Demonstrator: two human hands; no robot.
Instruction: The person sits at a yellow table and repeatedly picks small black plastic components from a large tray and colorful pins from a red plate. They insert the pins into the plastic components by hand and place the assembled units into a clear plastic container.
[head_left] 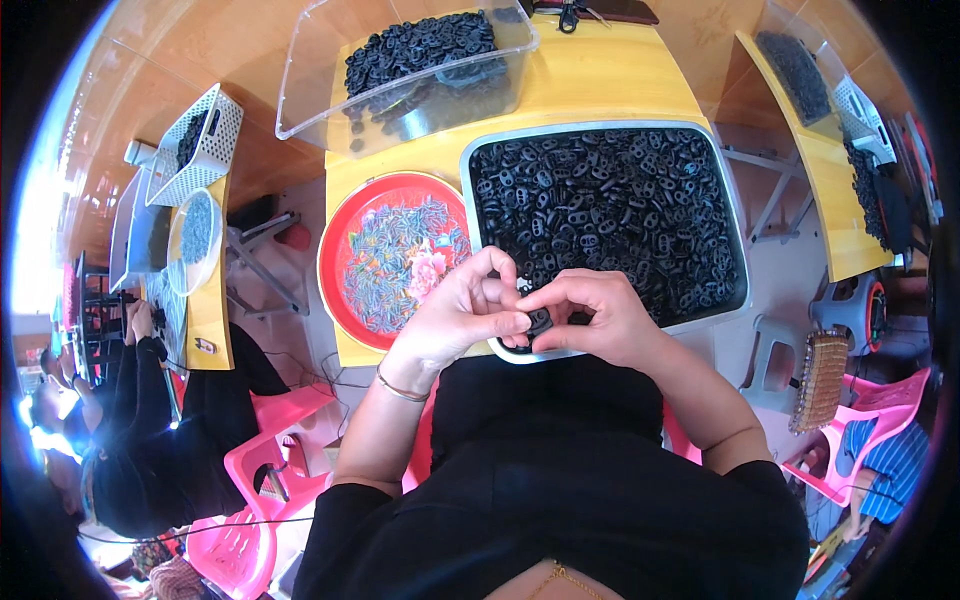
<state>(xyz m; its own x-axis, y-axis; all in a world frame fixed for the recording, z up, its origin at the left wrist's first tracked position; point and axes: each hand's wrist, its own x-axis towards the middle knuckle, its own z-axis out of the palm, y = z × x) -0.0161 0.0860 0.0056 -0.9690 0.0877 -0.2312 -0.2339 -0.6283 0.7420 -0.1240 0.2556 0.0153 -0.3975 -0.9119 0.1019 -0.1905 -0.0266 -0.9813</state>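
Note:
Both my hands meet over the near edge of a metal tray (742,225) heaped with black two-hole plastic cord locks (600,200). Between the thumb and fingers of my right hand (600,312) is one black cord lock (540,319). My left hand (465,308) is closed in a pinch, its thumb tip against the left side of the same piece. Whether a smaller part sits in the left fingers is hidden. To the left, a round red tray (330,275) with a flower print holds many small metal springs (395,245).
A clear plastic bin (430,120) of black pieces stands at the back of the yellow table (600,80). Scissors (569,17) lie behind it. Left, a person in black sits at another table with a white basket (195,160). Stools and pink chairs (285,415) stand around.

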